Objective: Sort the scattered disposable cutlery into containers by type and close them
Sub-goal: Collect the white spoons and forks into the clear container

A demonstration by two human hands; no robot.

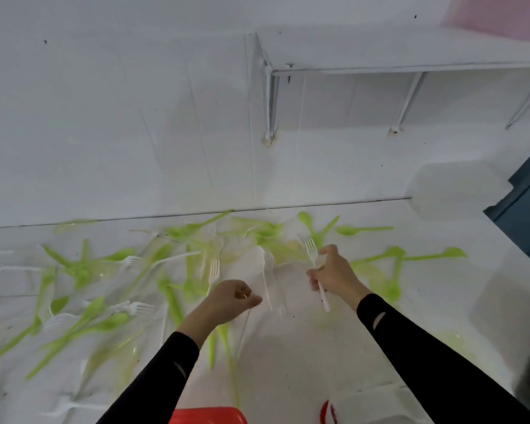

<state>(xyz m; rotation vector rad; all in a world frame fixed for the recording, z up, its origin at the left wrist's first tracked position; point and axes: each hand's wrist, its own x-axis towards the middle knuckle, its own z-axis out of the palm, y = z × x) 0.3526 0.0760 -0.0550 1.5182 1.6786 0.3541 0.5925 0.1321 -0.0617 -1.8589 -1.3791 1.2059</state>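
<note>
Right hand (pixel 334 275): clenched round a thin white plastic fork (pixel 317 272), tines up.
Left hand (pixel 228 301): fisted; contents unclear.
Green spoons (pixel 83 270): glossy, flat, scattered left of both hands on the crinkled white sheet (pixel 288 362).

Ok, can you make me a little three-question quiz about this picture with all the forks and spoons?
1. True or false: the right hand holds a white fork.
2. What colour are the spoons lying by the wall? A red, B green, C blue.
3. Fill in: the left hand is closed into a ____.

Key: 1 true. 2 B. 3 fist.
</note>
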